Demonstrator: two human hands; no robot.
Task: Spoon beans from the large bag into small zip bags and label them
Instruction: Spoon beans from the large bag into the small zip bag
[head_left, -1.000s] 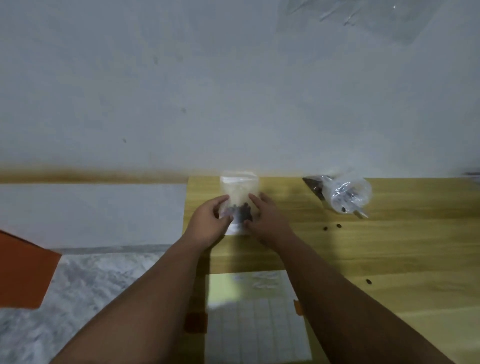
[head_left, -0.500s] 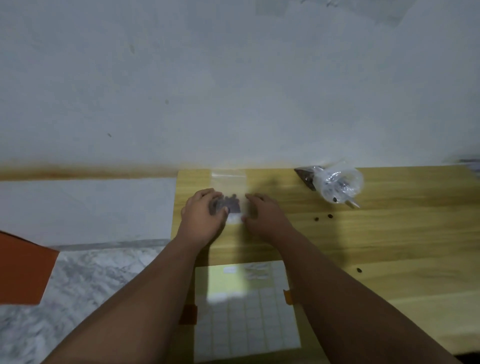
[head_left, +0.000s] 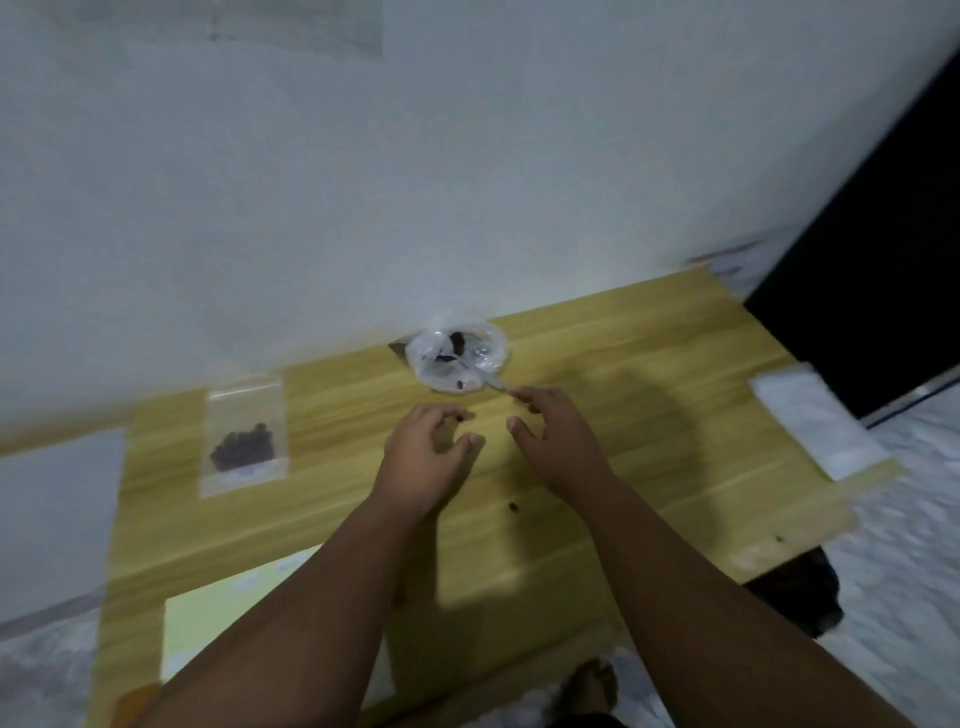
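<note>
Small zip bag (head_left: 244, 434) with beans (head_left: 241, 448) inside lies flat on the left of the tabletop (head_left: 649, 415), well apart from both hands. Left hand (head_left: 423, 457) and right hand (head_left: 556, 441) are loosely curled, holding nothing, right in front of the large bag (head_left: 457, 358) by the wall.

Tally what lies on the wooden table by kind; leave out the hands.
Small clear zip bag holding dark beans: 1
Large crumpled clear plastic bag: 1
Silvery spoon in it: 1
Pale yellow label sheet: 1
White flat stack, right edge: 1
Loose dark beans plainly visible: 2
Total: 7
</note>
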